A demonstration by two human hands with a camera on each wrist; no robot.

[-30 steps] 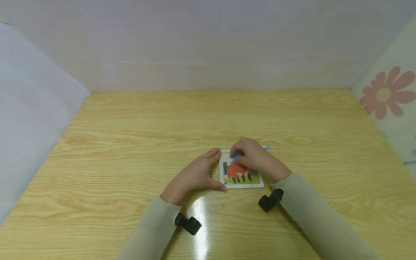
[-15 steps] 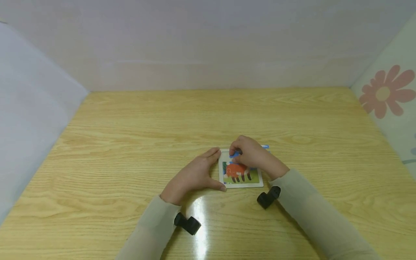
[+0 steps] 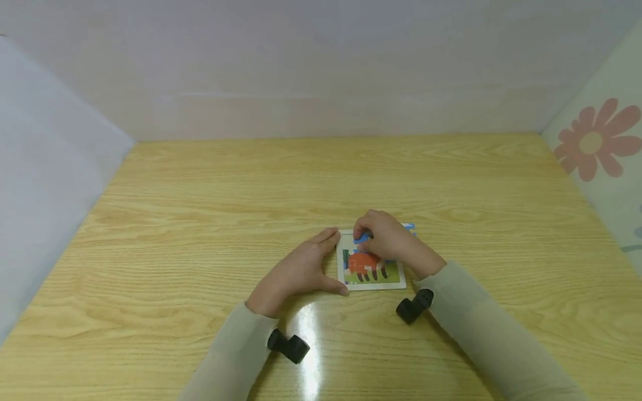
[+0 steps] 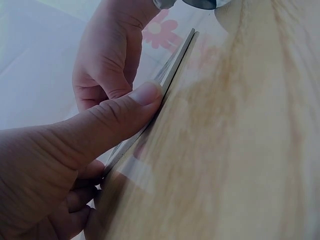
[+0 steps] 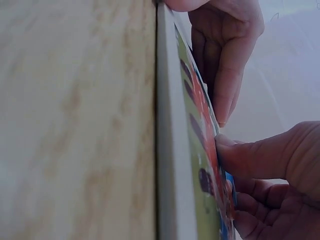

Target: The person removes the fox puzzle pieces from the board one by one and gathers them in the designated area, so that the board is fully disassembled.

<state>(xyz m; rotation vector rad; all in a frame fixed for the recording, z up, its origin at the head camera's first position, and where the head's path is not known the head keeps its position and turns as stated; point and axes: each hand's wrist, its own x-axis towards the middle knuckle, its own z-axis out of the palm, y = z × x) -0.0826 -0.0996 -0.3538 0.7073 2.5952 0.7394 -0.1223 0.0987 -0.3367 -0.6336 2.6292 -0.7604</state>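
Observation:
A small jigsaw puzzle board (image 3: 376, 287) with a pale frame lies flat on the table, showing an orange animal with dark legs on green ground. In the head view its upper left part is bare, without picture. My left hand (image 3: 306, 267) holds the board's left side, thumb at the near corner and fingers at the far one. Above the board's upper part, my right hand (image 3: 387, 236) pinches a blue puzzle piece (image 3: 360, 239) between thumb and fingers. That hand hides the board's upper right. In the right wrist view the right thumb (image 5: 240, 155) is close against the picture surface.
Another blue-and-white piece (image 3: 410, 226) shows past the board's far right corner, partly behind the right hand. The wood-grain table (image 3: 225, 189) meets a pale wall at the back. Pale side panels rise left and right, the right one bearing a pink flower (image 3: 597, 142).
Both hands stay almost where they were. The right hand and forearm have shifted very slightly left, with the blue piece still pinched; the left hand keeps its hold on the board.

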